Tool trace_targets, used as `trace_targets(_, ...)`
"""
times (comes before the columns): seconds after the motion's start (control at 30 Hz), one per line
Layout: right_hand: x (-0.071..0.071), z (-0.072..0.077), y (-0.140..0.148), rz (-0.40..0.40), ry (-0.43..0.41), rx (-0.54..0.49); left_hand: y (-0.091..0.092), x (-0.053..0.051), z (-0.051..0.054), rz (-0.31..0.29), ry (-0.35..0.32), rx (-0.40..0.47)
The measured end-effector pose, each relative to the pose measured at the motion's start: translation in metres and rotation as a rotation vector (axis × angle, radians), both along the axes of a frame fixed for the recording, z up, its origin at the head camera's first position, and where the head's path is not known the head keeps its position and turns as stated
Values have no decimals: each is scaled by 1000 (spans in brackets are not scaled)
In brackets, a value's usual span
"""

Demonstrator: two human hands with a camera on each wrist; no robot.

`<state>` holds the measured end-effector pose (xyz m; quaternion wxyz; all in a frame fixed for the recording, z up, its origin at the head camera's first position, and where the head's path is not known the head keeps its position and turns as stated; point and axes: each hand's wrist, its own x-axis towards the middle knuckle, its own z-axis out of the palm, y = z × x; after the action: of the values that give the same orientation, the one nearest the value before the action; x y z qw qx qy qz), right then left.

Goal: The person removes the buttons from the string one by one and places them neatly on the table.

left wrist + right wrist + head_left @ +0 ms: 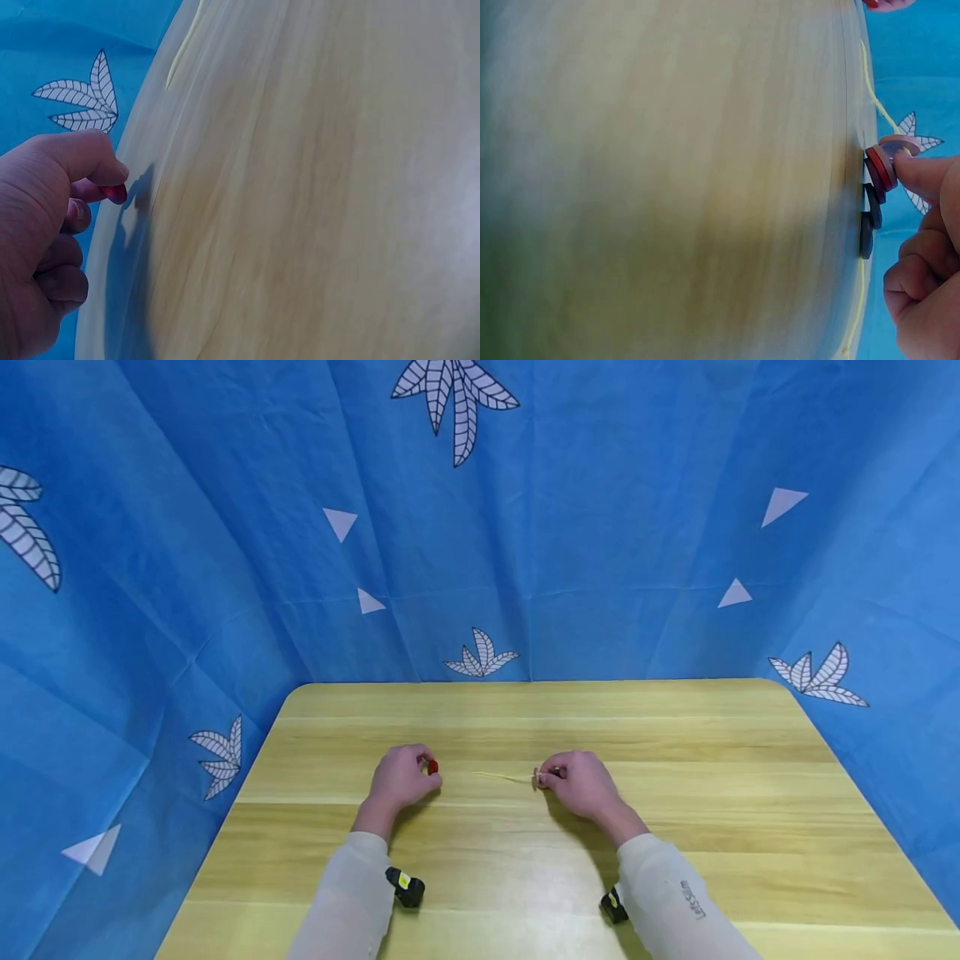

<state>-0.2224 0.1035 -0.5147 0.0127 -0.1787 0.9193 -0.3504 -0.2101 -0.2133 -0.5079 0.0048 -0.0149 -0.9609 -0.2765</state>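
My left hand (402,778) pinches a small red disc-like piece (432,767) between thumb and forefinger, a little above the table. The left wrist view shows only part of this red piece (115,193), so its exact kind is unclear. To the right, my right hand (583,783) pinches a pale brown disc (900,142) that sits on a thin yellow string (501,776). From that disc the string's free end points left, toward the left hand. Several red and dark flat discs (881,169) hang in a row beside the right thumb, along the same string.
Both hands work over a light wooden table (480,860). Behind it and at its sides hangs a blue cloth (615,527) with leaf and triangle prints. Black wrist devices (406,888) sit by both sleeves.
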Motion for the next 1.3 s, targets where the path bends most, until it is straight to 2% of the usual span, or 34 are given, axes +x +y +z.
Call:
trace_targets(0.23,1,-2,0,-10,-3,-18,-7,-2,0,20,-21,2)
trace_targets(0.37,1,-1,0,-15,-3,-22,-10,-2,-1,33,-21,55)
trace_targets(0.7,1,-1,0,-9,10,-19,-18,-5,-11,51,-4,187)
trace_targets(1.3,1,3,1,-1,-22,-5,-26,-8,-19,75,-57,269)
